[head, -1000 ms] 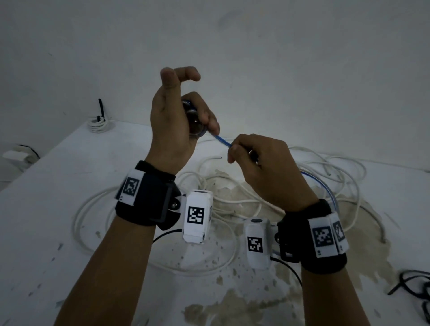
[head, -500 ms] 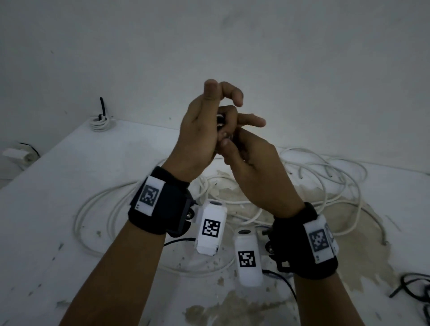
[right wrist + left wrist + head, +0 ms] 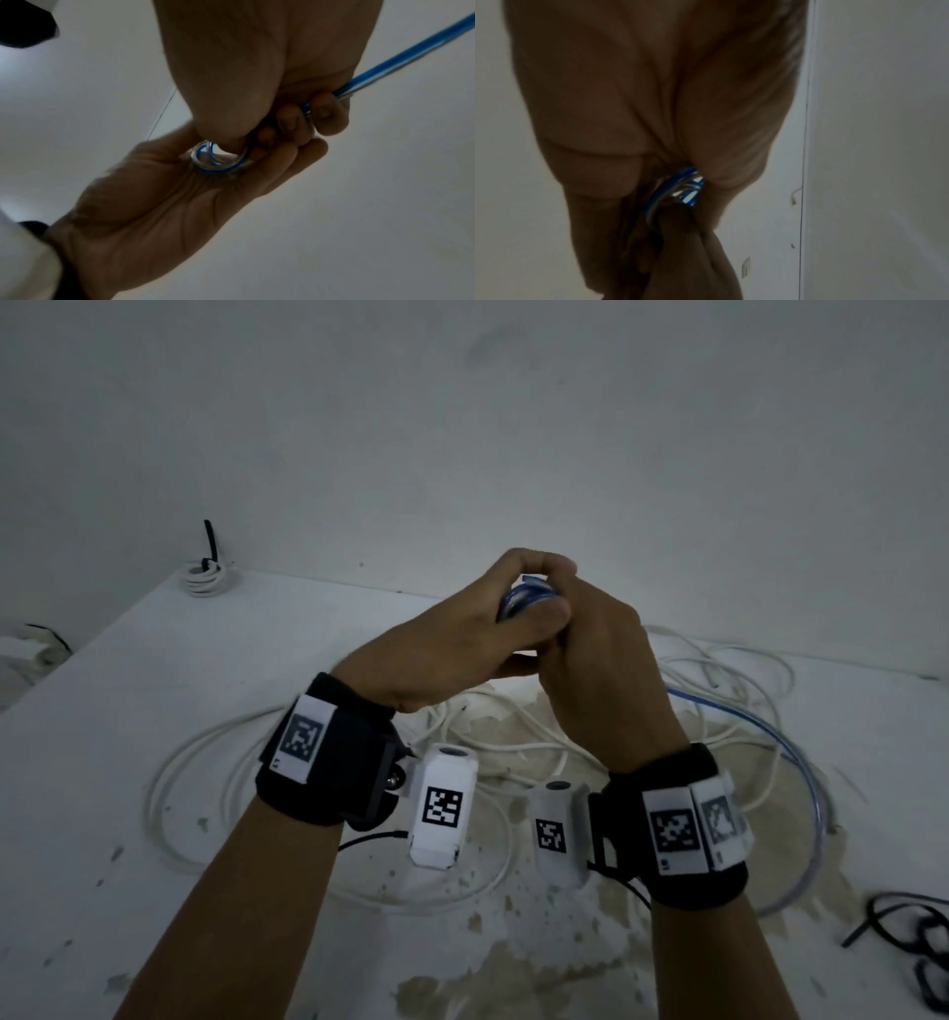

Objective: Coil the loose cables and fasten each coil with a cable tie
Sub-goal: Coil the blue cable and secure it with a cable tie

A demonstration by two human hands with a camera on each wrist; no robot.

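A small coil of blue-and-clear cable (image 3: pixel 524 603) sits between my two hands, raised above the table. My left hand (image 3: pixel 488 624) grips the coil, thumb over it and fingers curled behind. My right hand (image 3: pixel 590 634) presses against it and pinches the cable's free run. In the right wrist view the coil (image 3: pixel 218 162) lies against the left palm (image 3: pixel 167 203), and the blue cable strand (image 3: pixel 411 50) leaves between my right fingers (image 3: pixel 323 115). The left wrist view shows only an edge of the coil (image 3: pixel 677 190). The loose blue cable (image 3: pixel 806 773) trails down and curves over the table.
Loose white cable (image 3: pixel 205 762) sprawls in loops over the stained white table (image 3: pixel 128 690). A tied white coil (image 3: pixel 205 572) with a black tie lies at the back left corner. A black cable (image 3: pixel 919 937) lies at the right edge. A wall stands behind the table.
My hands were apart with the cable stretched between them. They have come together, then shifted right and lower, with the right hand now closed against the coil.
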